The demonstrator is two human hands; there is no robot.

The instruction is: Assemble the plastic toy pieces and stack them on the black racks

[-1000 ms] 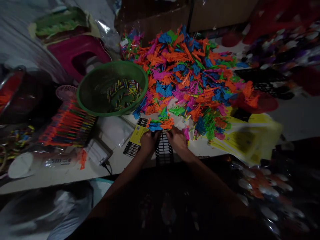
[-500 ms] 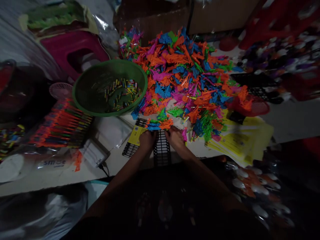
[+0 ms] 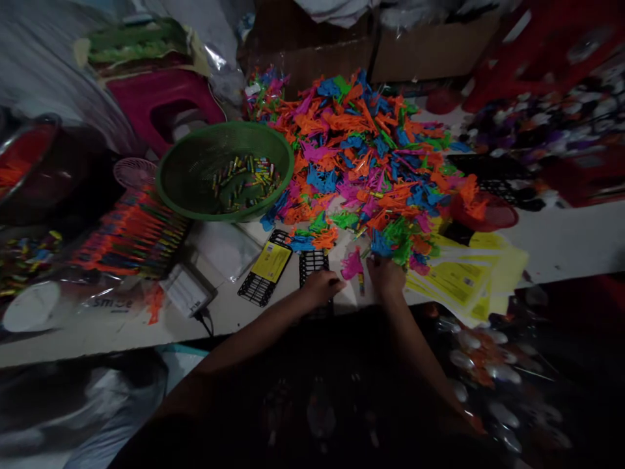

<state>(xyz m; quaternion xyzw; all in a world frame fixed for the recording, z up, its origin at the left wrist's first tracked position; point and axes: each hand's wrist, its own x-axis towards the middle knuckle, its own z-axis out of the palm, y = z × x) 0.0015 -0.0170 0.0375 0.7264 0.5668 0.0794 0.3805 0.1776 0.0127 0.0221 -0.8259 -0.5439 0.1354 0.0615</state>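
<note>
My left hand (image 3: 321, 287) rests over the lower part of a black plastic grid (image 3: 312, 262), its fingers curled; whether it holds anything is too dark to tell. My right hand (image 3: 388, 277) is at the front of the colourful heap, fingers bent near a blue plastic piece (image 3: 381, 243); its fingertips are hard to make out. Between the hands lies a pink plastic figure (image 3: 352, 264) with a small printed tube (image 3: 361, 284) below it. Orange and blue figures (image 3: 312, 240) sit at the top of the grid. A second grid with a yellow card (image 3: 271, 262) lies to the left.
A green basket (image 3: 168, 189) with small tubes stands behind left. The big heap of plastic figures (image 3: 336, 146) fills the middle back. Yellow sheets (image 3: 454, 273) lie at right. At left are a bundle of orange pieces (image 3: 122, 231) and a white box (image 3: 185, 290).
My hands have moved apart, the left down along the grid and the right away to the right. The yellow-carded grid and the pink figure now show uncovered. The camera view has shifted slightly.
</note>
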